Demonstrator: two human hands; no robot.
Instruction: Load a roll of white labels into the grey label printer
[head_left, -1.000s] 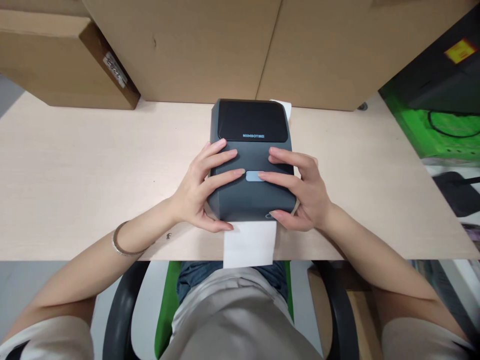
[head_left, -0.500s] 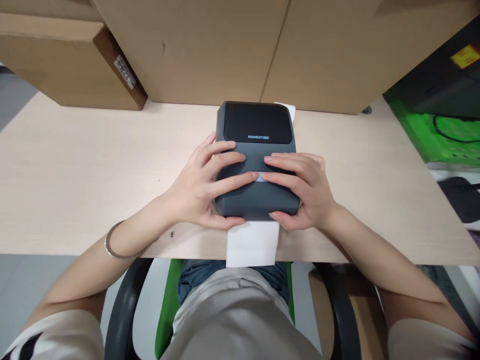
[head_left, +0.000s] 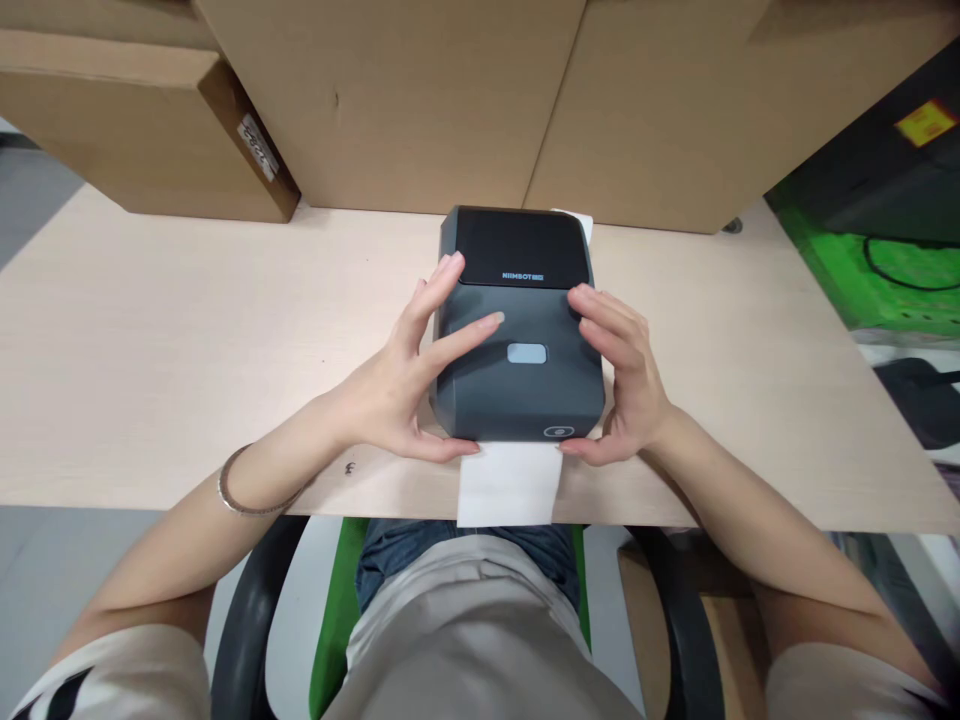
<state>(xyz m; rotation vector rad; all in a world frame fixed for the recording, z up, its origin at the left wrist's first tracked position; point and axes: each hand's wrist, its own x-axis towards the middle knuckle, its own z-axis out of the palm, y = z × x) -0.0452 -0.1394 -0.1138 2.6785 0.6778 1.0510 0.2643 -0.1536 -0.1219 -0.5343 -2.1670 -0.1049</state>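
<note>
A dark grey label printer (head_left: 525,390) with a black lid stands on the light wooden table (head_left: 150,350) in front of me. A white strip of label paper (head_left: 508,485) hangs out of its front slot over the table edge. My left hand (head_left: 397,385) cups the printer's left side, thumb at the front bottom edge and fingers raised over the top. On the right side, my right hand (head_left: 626,375) holds the printer the same way. A light blue button (head_left: 526,353) on the top lies uncovered between the hands.
Large cardboard boxes (head_left: 390,100) stand against the back of the table, a smaller one (head_left: 142,130) at the left. A green and black crate (head_left: 885,240) sits to the right. Bare tabletop lies on both sides of the printer.
My fingers have lifted off the printer's top and spread back towards its sides, uncovering the blue button. The printer has stayed in place.
</note>
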